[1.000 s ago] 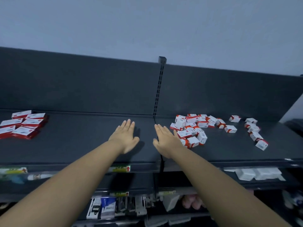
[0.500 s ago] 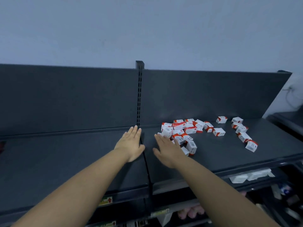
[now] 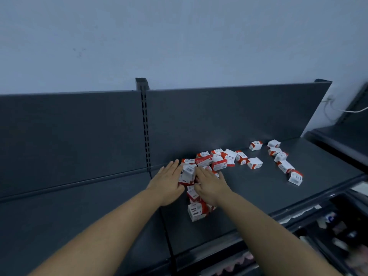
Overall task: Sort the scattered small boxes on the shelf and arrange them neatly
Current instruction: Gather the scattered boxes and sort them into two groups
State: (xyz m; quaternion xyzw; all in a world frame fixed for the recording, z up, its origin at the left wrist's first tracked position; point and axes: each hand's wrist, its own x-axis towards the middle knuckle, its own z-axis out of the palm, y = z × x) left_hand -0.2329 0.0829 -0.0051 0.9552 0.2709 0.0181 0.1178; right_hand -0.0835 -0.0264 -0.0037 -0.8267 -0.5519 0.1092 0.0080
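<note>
Both arms reach forward, left hand (image 3: 166,183) and right hand (image 3: 212,185) flat-fingered.

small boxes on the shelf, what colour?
White with red panels; the small boxes show best in the head view, scattered on the dark grey shelf.

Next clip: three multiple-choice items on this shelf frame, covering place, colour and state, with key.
1. Where do the small boxes lie? A) right of the slotted upright B) left of it C) on the floor
2. Box colours? A) blue-yellow B) red-white C) green-black
3. The left hand and right hand are: A) fists B) lifting a box C) flat, fingers straight, at the pile
Key: 1A, all sit right of it; 2B, red ends, white faces; 3C, no finger curls.
</note>
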